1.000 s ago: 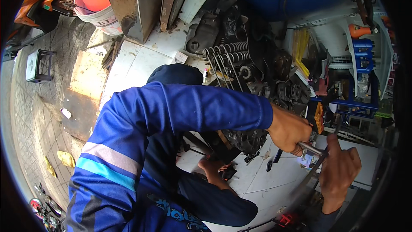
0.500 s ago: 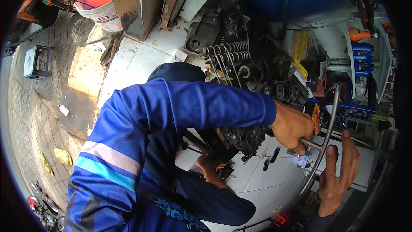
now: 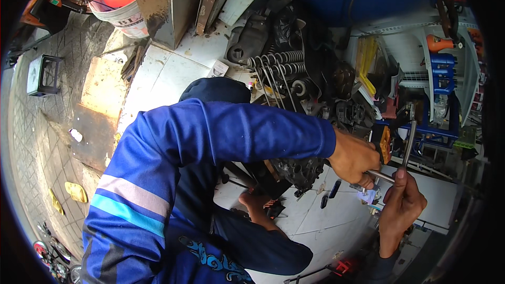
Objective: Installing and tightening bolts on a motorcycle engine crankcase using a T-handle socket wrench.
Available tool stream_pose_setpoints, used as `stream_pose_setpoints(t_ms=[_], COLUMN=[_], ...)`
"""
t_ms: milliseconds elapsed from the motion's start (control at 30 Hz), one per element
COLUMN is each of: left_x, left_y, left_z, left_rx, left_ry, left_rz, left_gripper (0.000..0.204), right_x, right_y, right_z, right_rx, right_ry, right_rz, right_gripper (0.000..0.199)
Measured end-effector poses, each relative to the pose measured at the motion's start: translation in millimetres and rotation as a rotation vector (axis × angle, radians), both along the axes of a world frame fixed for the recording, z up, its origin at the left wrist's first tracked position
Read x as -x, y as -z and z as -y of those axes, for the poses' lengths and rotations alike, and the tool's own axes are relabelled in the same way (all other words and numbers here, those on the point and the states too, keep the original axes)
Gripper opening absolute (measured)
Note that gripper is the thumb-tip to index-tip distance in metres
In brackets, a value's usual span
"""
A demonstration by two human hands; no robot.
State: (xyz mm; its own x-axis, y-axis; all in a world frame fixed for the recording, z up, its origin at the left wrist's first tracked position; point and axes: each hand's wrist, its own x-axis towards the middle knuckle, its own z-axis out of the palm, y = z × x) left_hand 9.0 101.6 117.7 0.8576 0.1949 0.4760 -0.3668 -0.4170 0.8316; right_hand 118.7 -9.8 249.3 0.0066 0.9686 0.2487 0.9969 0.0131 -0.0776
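Setting: workshop floor of pale tiles (image 3: 168,73), cluttered with greasy parts; brick paving off to the person's left
Background: blue shelf rack (image 3: 447,100) on the right with bottles and small parts; white bucket (image 3: 126,18) with an orange rim at upper left; black crate (image 3: 41,76) on the paving
Engine block: dark, oily engine block (image 3: 302,168) sits on the tiles near centre, just left of both hands
Springs: bundle of coil springs (image 3: 279,66) lies beyond the engine block, among black parts
Left hand: left hand (image 3: 355,158), at the end of a blue sleeve (image 3: 226,131) that crosses the view, is clenched around the lower end of a metal wrench bar (image 3: 409,144), close against the engine block
Right hand: right hand (image 3: 402,205) comes up from the lower right, fingers curled around the same wrench bar at its bend, thumb pointing up along the shaft
Wrench bar: L-shaped, one leg running from the left hand to the right hand, the other rising upright in front of the shelf rack
Other person: a second person's hand (image 3: 252,202) rests on the tiles under the blue sleeve, beside the engine block; whether it holds anything I cannot tell
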Motion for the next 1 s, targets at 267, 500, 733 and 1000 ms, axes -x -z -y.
stream_pose_setpoints(t_ms=[267,500,733,1000], left_x=[-3.0,-6.6,-13.3,-26.6], left_y=[7.8,21.0,28.6,34.8], left_z=[-7.6,-13.8,-19.3,-9.3], left_rx=[-0.029,-0.152,-0.118,-0.285], left_ry=[-0.006,-0.033,-0.037,-0.048], left_rz=[0.056,0.051,0.041,0.110], left_gripper=[0.042,0.029,0.029,0.028], right_x=[-7.0,-32.0,-14.8,-27.9], right_y=[-14.0,-24.5,-29.6,-12.2], right_z=[-17.3,-17.0,-11.7,1.8], right_rx=[0.161,0.211,0.177,0.036], right_ry=[0.194,0.058,-0.618,0.207], right_rz=[-0.398,-0.360,0.473,-0.283], right_gripper=[0.042,0.021,0.036,0.040])
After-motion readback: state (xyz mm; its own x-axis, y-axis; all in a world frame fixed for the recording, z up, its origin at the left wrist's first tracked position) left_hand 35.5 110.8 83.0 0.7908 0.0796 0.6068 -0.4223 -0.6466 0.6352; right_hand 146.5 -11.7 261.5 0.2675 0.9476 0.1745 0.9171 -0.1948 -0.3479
